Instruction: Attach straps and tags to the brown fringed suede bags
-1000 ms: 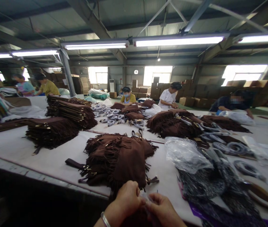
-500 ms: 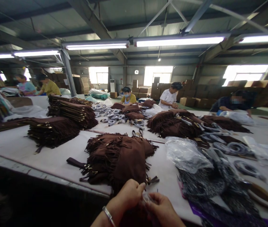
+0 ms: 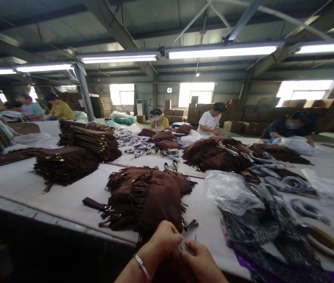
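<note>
At the table's front edge my left hand [image 3: 165, 239], with a silver bangle on the wrist, is closed in a pinch. My right hand [image 3: 199, 259] meets it from the right, fingers also pinched. Between their fingertips is a small piece of clear plastic [image 3: 182, 247]; what it wraps, if anything, is too small to tell. Dark brown material shows dimly below the hands. Just beyond them lies a pile of brown fringed bags [image 3: 161, 196], with short straps and metal clasps sticking out at its sides.
Stacked brown fringed pieces [image 3: 66, 163] stand at left. Wrapped grey coils [image 3: 139, 149] and another bag pile [image 3: 216, 153] lie farther back. To the right are clear plastic bags [image 3: 231, 190], black patterned plastic [image 3: 252, 228] and a tape roll [image 3: 328, 239]. Several co-workers are around the tables.
My hands stay pinched together at the clear plastic, with my left wrist turned slightly and shifted a little right. The bag piles have not moved.
</note>
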`<action>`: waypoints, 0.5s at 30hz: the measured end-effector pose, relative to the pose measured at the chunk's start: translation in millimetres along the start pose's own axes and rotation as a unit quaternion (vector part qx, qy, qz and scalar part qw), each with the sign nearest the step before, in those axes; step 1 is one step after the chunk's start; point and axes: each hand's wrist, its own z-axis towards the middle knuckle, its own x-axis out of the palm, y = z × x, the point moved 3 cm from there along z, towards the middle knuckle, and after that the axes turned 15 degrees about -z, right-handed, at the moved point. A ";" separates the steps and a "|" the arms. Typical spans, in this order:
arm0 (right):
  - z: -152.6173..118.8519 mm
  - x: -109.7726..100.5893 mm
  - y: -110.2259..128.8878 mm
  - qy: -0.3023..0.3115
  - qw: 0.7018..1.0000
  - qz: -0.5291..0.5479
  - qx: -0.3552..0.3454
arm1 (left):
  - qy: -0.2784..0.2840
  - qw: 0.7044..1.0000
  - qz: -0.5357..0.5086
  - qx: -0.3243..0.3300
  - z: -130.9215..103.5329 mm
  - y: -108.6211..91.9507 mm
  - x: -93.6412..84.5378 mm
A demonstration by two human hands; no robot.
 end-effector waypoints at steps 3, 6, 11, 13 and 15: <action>-0.8 2.4 -3.8 0.018 1.000 0.001 0.022 | -0.007 0.999 0.015 0.038 0.1 -3.9 0.5; 0.4 2.6 -9.2 0.036 0.999 0.005 0.034 | -0.023 0.995 0.043 0.087 -3.0 -9.0 -3.1; 2.3 -1.0 -8.1 0.067 0.997 0.025 0.020 | -0.106 0.972 0.124 0.171 -11.0 -12.8 -8.2; 2.4 -1.7 -7.8 0.075 0.996 0.040 0.019 | -0.148 0.962 0.115 0.198 -13.5 -11.6 -11.1; 1.8 -1.8 -9.0 0.089 0.993 0.068 0.027 | -0.173 0.960 0.087 0.204 -15.2 -8.0 -15.4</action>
